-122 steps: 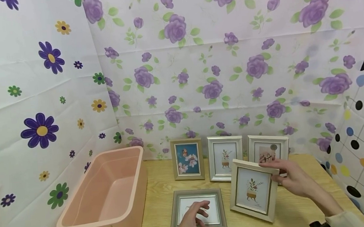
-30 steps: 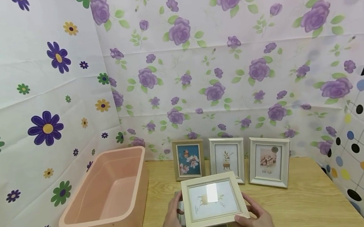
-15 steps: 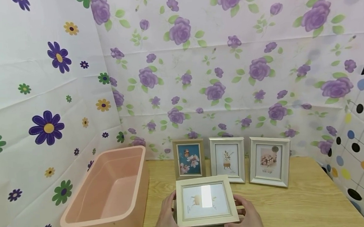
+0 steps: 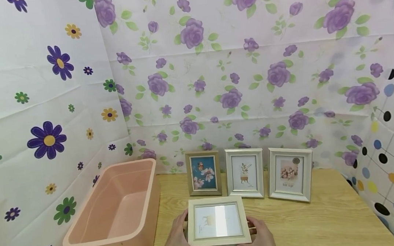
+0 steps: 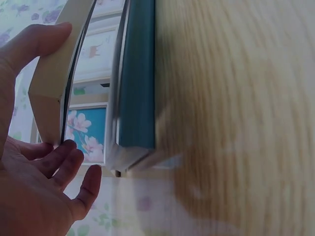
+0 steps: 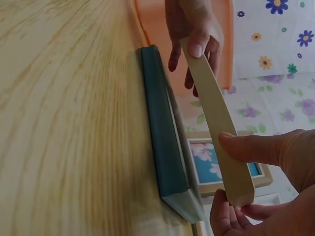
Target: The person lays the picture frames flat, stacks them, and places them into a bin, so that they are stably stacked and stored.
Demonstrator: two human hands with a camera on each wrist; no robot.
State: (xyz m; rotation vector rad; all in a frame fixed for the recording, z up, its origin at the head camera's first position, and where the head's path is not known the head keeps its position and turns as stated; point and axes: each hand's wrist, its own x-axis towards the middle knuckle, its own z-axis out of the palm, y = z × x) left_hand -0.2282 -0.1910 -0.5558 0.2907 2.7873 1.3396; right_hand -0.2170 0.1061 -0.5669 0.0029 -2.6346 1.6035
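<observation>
A cream picture frame, with a potted-plant print turned sideways behind its glass, lies nearly level between both hands. My left hand grips its left end, thumb on the near edge and fingers underneath. The right end is pinched in my right hand in the same way. Both wrist views show a gap between this frame and a second picture frame lying flat on the table, its side dark teal. From the head view the cream frame hides most of that lower one.
Three picture frames stand along the back: a tan one with a blue flower print, a silver-white one with a plant print, and another white one with pink flowers. A pink plastic tub stands left on the wooden table.
The cream frame, earlier upright in my right hand at the right, is now turned level over the lying frame. My left hand has joined it. Lately both hands shifted it left and squared it.
</observation>
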